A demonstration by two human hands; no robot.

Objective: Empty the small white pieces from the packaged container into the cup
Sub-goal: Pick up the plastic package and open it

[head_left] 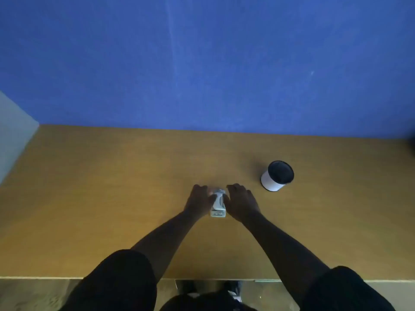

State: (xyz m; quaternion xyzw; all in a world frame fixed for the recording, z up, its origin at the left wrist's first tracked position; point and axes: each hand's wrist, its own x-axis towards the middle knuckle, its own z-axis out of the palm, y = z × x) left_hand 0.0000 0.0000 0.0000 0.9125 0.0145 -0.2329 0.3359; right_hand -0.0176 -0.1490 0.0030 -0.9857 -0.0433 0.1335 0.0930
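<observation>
A small pale packaged container [218, 205] lies on the wooden table [112, 198] at the centre. My left hand [198, 200] presses against its left side and my right hand [241, 202] against its right side, fingers curled around its far end. The white pieces inside are hidden. A white cup [277, 176] with a dark inside stands upright to the right, apart from both hands.
A blue wall [202, 63] rises behind the table's far edge. A pale grey panel [13, 135] stands at the left. The table's near edge [45, 278] runs below my arms, with the floor under it.
</observation>
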